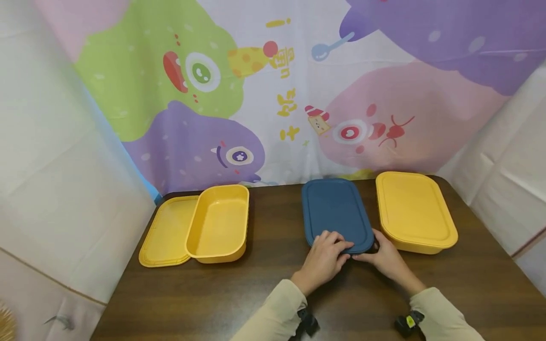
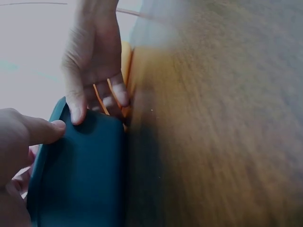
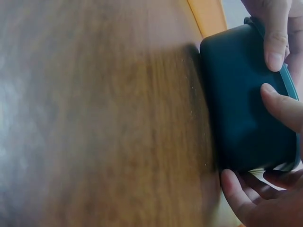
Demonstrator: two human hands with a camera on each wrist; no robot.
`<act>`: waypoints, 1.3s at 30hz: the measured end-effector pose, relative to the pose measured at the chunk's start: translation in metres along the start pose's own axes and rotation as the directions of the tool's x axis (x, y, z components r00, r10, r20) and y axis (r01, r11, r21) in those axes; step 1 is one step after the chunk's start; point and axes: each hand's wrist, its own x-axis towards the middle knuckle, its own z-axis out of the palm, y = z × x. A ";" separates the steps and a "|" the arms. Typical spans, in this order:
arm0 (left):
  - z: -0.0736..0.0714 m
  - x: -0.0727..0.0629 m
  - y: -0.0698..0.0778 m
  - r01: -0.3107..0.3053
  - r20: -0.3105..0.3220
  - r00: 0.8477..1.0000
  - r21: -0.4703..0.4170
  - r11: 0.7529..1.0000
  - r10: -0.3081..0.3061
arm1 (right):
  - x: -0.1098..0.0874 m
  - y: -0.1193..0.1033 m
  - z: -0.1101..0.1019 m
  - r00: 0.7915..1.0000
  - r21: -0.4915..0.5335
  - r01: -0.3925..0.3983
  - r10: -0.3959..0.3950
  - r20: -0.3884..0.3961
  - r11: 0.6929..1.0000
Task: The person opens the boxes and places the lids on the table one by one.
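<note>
A rectangular blue food container (image 3: 236, 104) stands on the table with its blue lid (image 1: 334, 208) on top. At the lid's near edge, my left hand (image 1: 326, 258) grips, its fingers bent over the top. The left thumb (image 3: 276, 42) presses the front wall just under the rim in the right wrist view. My right hand (image 1: 386, 258) holds the near right corner. Its thumb (image 3: 281, 106) lies on the front wall, while its other fingers (image 3: 236, 191) reach along the right side and down near the tabletop.
Close to the right hand is a yellow container (image 1: 415, 210) with its lid on. On the left, an open yellow container (image 1: 217, 222) partly overlaps a loose yellow lid (image 1: 168, 232). A cartoon-printed cloth (image 1: 294, 156) hangs behind the brown table (image 1: 273, 293).
</note>
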 end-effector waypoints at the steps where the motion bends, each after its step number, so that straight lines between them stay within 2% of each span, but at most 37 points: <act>1: 0.000 0.000 0.000 0.003 0.007 1.000 0.004 1.000 -0.003 | 0.000 0.001 0.001 1.000 0.000 0.001 -0.001 -0.003 1.000; 10: -0.003 0.005 0.004 0.006 0.039 0.999 0.006 1.000 -0.006 | -0.001 0.002 0.001 1.000 0.017 0.010 -0.010 -0.013 1.000; 22: -0.001 0.004 0.002 -0.047 0.005 0.999 0.008 0.999 0.047 | -0.002 0.000 0.002 1.000 0.030 -0.008 0.008 -0.005 1.000; 29: -0.001 0.003 0.003 -0.020 0.024 1.000 -0.011 1.000 0.020 | -0.003 0.000 0.003 1.000 0.041 -0.029 0.029 0.005 0.999; 39: -0.003 0.004 0.002 -0.005 -0.033 0.999 -0.021 1.000 0.004 | -0.003 -0.002 0.000 1.000 0.034 -0.023 0.023 0.001 0.999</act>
